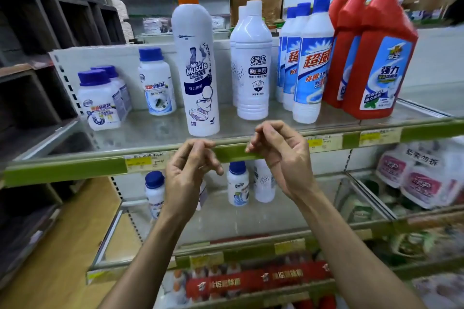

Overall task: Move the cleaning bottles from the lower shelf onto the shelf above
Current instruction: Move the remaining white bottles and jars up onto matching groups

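Hovering empty at upper shelf [150, 133] front edge, left hand [189, 175] and right hand [282, 158] loosely curled, gripping nothing, with blue-capped cleaning bottles [237, 184] on lower shelf [251, 221] just behind and below both hands.

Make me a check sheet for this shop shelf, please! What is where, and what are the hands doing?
Surface: the upper shelf has bare space at its front; the lower shelf lies below it.
Job's things: on the lower shelf stand a left blue-capped bottle, a middle blue-capped bottle and a white bottle; another may hide behind the left hand.
Clutter: the upper shelf already holds a Mr Muscle bottle, red bottles and others.
Grips: left hand and right hand are loosely curled and hold nothing, in front of the upper shelf's edge.
Cables: nothing seen.
Surroundings: dark cubby rack at left, pink packs at right.
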`<state>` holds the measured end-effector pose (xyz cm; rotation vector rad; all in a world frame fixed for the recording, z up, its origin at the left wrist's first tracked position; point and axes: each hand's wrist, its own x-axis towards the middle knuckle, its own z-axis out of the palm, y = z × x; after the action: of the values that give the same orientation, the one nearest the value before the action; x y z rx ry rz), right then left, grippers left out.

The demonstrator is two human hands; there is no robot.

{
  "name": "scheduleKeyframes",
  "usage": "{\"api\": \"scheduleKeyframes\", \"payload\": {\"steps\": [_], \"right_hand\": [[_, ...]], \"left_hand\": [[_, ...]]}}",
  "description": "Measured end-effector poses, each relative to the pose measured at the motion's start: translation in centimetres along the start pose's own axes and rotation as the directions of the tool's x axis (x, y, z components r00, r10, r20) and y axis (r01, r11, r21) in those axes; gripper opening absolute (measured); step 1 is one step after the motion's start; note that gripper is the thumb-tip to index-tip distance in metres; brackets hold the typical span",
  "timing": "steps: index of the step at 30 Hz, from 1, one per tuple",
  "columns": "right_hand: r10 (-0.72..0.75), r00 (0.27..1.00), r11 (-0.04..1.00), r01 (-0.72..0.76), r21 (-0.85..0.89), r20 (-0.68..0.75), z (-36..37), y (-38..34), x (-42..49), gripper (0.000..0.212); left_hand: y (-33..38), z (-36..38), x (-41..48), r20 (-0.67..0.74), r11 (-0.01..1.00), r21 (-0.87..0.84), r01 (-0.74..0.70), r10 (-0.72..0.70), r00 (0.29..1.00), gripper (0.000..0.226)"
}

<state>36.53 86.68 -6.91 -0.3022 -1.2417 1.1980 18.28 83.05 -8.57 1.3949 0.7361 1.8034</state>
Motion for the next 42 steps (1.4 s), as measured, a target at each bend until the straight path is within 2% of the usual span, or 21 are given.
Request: {"api": "scheduleKeyframes", "payload": {"steps": [2,4,6,8,11,15,18,23,25,28,32,36,40,42], "right_hand": [[0.026,0.997,0.996,-0.020,-0.084,0.071,-1.8,0.7,-1.9,0.016],[0.099,0.992,0.980,-0.082,-0.183,0.082,-4.0,1.7,-4.0,0.020],[0.179,0.984,0.945,-0.177,-0.275,-0.017,-6.2,3.2,-5.4,0.029],[0.206,0.966,0.900,-0.249,-0.356,-0.156,-8.4,5.1,-5.9,0.018],[0.211,0.919,0.807,-0.357,-0.471,-0.334,-11.6,8.3,-4.5,0.007],[0.245,0.880,0.678,-0.455,-0.577,-0.406,-15.1,12.8,-1.3,0.059],[0.265,0.884,0.647,-0.460,-0.609,-0.386,-16.3,15.8,1.0,0.091],[0.232,0.902,0.634,-0.424,-0.647,-0.363,-16.4,19.0,4.0,0.118],[0.224,0.909,0.643,-0.409,-0.648,-0.352,-16.2,19.8,4.6,0.112],[0.150,0.916,0.656,-0.374,-0.655,-0.372,-16.1,20.4,4.5,0.089],[0.069,0.912,0.665,-0.344,-0.663,-0.404,-15.4,19.4,2.4,0.078],[-0.002,0.920,0.755,-0.255,-0.603,-0.392,-14.6,17.9,-1.1,0.071],[0.033,0.922,0.884,-0.207,-0.419,-0.386,-12.6,15.5,-4.7,0.067],[0.041,0.930,0.918,-0.180,-0.353,-0.366,-10.8,13.9,-6.7,0.057]], "left_hand": [[-1.0,-0.9,-1.4,0.001,0.999,0.014,0.039,-0.039,0.999,0.024],[-2.2,-1.6,-2.7,-0.012,0.994,0.031,0.103,-0.103,0.995,0.033],[-3.8,-1.9,-3.7,-0.040,0.983,0.066,0.171,-0.169,0.985,0.047],[-5.4,-1.7,-4.1,-0.082,0.974,0.072,0.217,-0.211,0.974,0.053],[-8.0,-0.9,-3.9,-0.125,0.969,0.056,0.242,-0.234,0.964,0.040],[-11.0,0.3,-4.3,-0.104,0.965,0.036,0.258,-0.254,0.962,0.031],[-12.8,0.3,-5.2,-0.077,0.963,0.033,0.267,-0.264,0.962,0.030],[-14.5,-0.7,-6.5,-0.089,0.958,0.036,0.284,-0.280,0.956,0.033],[-14.7,-1.1,-6.7,-0.090,0.958,0.046,0.283,-0.278,0.956,0.034],[-14.8,-1.9,-6.9,-0.100,0.956,0.071,0.283,-0.276,0.956,0.029],[-14.5,-2.8,-7.4,-0.094,0.954,0.085,0.288,-0.280,0.955,0.027],[-14.6,-3.3,-8.2,-0.098,0.950,0.093,0.298,-0.289,0.952,0.023],[-14.9,-3.7,-10.3,-0.100,0.935,0.104,0.339,-0.330,0.939,0.022],[-14.6,-3.8,-11.7,-0.083,0.924,0.125,0.361,-0.353,0.932,0.025]]}}
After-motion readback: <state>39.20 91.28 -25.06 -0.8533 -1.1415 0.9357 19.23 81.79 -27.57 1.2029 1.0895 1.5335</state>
